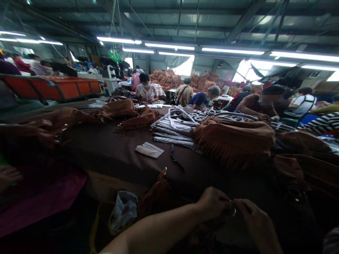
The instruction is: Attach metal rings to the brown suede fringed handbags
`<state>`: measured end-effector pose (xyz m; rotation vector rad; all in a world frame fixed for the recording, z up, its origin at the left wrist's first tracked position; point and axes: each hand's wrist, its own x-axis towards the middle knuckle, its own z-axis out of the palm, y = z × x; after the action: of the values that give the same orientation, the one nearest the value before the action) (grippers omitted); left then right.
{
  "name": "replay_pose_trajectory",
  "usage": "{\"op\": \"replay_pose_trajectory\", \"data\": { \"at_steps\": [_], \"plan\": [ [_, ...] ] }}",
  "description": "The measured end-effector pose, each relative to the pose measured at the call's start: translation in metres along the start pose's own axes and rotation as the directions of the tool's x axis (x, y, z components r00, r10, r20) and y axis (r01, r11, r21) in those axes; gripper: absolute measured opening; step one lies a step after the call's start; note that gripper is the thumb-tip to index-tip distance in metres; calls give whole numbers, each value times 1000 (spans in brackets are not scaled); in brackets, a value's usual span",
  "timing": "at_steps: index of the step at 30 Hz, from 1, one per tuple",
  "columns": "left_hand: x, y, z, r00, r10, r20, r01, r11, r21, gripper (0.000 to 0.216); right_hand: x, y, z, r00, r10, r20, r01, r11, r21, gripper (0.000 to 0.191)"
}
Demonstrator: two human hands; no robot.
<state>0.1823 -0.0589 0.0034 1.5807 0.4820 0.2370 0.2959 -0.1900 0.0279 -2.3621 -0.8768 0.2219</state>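
My left hand (213,204) reaches in from the lower middle, its fingers closed in a pinch. Facing it, my right hand (251,217) is also pinched, fingertips nearly touching the left ones. A small shiny metal fitting (234,212) shows between the two hands; its exact kind is too dark to tell. Dark fringed material, hard to make out, hangs below my hands. To the left, a brown fringed piece (159,185) with a metal fitting at its tip hangs at the table's near edge.
On the dark-covered table (119,151) lie a brown fringed bag (235,137), wrapped white strips (173,134), a small clear packet (149,150) and a black strap (174,157). A white plastic bag (124,210) sits below. A co-worker's hand (9,176) is at left.
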Motion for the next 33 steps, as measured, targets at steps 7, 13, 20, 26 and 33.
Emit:
{"op": "replay_pose_trajectory", "data": {
  "at_steps": [7,13,20,26,33],
  "plan": [
    [-8,6,-2,986,164,32,-167,949,269,33,-4,-11,6,996,-84,-28,83,996,-35,34],
    [-10,17,-4,996,88,17,-89,955,283,34,-5,-23,-7,998,34,-53,-30,998,61,46],
    [0,5,-8,992,-117,48,125,972,-197,38,6,-3,-16,988,-95,-123,111,985,130,42],
    [2,-1,-13,985,-143,99,161,965,-205,46,15,-1,-10,807,-580,113,558,811,177,21],
    [-1,-1,-23,979,-73,189,105,980,-169,54,19,-15,-11,779,-586,220,604,796,-18,23]
  ]
}}
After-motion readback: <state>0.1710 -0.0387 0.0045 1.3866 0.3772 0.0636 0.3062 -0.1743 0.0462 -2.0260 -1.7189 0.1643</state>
